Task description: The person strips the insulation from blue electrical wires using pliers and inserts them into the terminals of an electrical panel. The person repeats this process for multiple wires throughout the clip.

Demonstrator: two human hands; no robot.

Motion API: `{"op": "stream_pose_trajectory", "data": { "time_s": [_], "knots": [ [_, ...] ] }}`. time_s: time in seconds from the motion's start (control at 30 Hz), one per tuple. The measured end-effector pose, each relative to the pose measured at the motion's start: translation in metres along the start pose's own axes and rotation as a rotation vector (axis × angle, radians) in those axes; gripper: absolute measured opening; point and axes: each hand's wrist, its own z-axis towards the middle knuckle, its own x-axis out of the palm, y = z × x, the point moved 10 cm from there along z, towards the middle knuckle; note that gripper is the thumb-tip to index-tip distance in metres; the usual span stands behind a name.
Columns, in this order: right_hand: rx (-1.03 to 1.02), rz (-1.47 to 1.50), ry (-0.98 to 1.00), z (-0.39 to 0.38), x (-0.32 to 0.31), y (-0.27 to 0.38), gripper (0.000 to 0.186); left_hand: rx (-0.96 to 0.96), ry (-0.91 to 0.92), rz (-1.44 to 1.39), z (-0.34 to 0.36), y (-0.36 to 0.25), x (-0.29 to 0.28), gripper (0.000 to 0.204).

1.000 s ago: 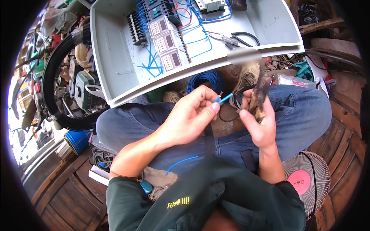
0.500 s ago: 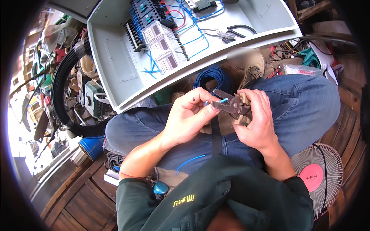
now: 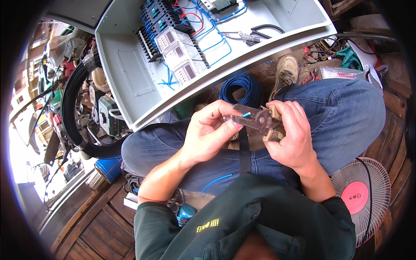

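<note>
The right hand [image 3: 291, 135] is wrapped around the tan grips of a pair of pliers [image 3: 261, 120], fingers on the far grip and thumb by the near one. The left hand [image 3: 208, 129] is narrow, thumb and forefinger pinching a blue wire [image 3: 247, 115] whose short end shows at the pliers' parted jaws. Both hands meet above the lap, and the wire is between them, at the fingertips. Whether the jaws actually bite on it is hard to tell at this size.

The pliers' long axis runs mostly sideways, jaws toward the left hand and tilted slightly away from the body. The wire's visible end lies roughly along that same line, its tip pointing right and a little away from the person.

The tip looks blue to its end, so I judge that no bare metal has been exposed there and this end is not finished. A loose blue wire piece [image 3: 215, 183] lies over the lap. Beyond the knees, a blue wire coil [image 3: 252, 95] sits near a shoe [image 3: 286, 71], below the grey metal box [image 3: 130, 71]. Inside, many wires look fixed along the panel, while a bundle of loose blue ends [image 3: 168, 80] beside the white meters [image 3: 177, 54] seems left to connect.
</note>
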Motion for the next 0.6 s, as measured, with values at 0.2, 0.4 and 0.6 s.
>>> {"op": "stream_pose_trajectory", "data": {
  "time_s": [0.2, 0.4, 0.6],
  "knots": [
    [0.011, 0.038, 0.016, -0.002, 0.004, -0.003, 0.045, -0.024, -0.016, 0.086, 0.0, -0.003, 0.001, 0.012],
    [0.214, 0.263, 0.149, -0.009, 0.014, -0.016, 0.035, -0.014, -0.047, 0.183, 0.0, -0.012, 0.009, 0.017],
    [0.217, 0.327, 0.012, -0.012, 0.018, -0.012, 0.035, 0.017, -0.224, 0.377, 0.002, -0.016, -0.009, 0.038]
  ]
}}
